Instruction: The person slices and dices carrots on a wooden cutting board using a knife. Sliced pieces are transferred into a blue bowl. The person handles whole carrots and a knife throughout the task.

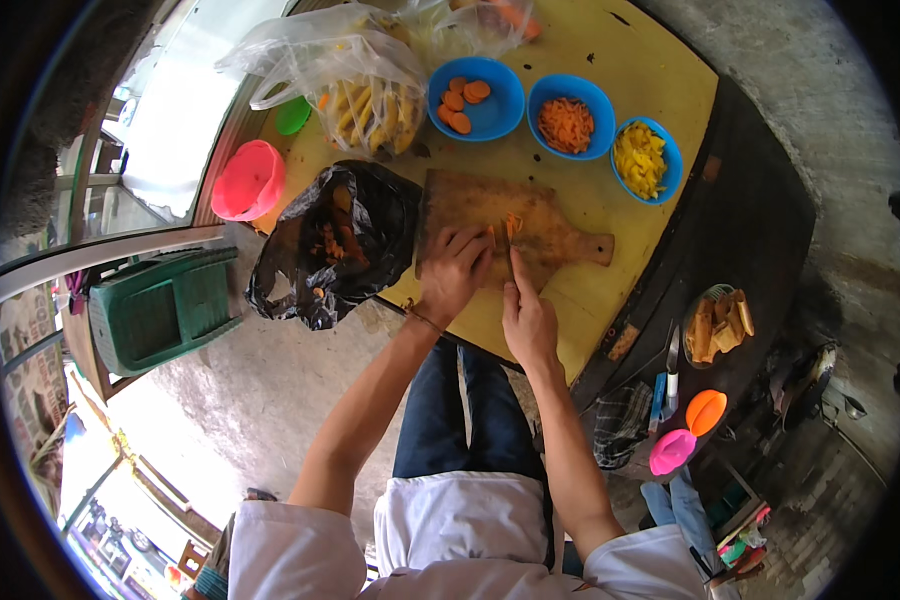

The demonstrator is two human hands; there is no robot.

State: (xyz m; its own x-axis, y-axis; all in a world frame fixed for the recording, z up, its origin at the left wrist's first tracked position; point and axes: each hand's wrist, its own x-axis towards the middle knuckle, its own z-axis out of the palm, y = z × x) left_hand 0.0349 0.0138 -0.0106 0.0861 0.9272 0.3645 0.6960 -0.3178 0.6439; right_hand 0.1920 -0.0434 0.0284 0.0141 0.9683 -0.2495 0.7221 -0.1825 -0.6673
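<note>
On the wooden cutting board [487, 196], my right hand [529, 319] grips a knife [506, 251], its index finger laid along the blade's spine. Thin carrot strips [514, 223] lie to the right of the blade. My left hand [457, 266] rests on the board just left of the knife, fingers curled against a piece of carrot [491, 231] that they mostly hide. Beyond the board stand a blue bowl of carrot slices [465, 101], a blue bowl of carrot strips [566, 126] and a smaller blue bowl of yellow cut pieces [640, 160].
Left of the board sits an open black plastic bag [379, 217] with scraps. Behind it are a clear bag of yellow produce [367, 112] and a pink container [247, 180]. On the dark side table, a basket [709, 326] holds fried rolls, near another knife [672, 367].
</note>
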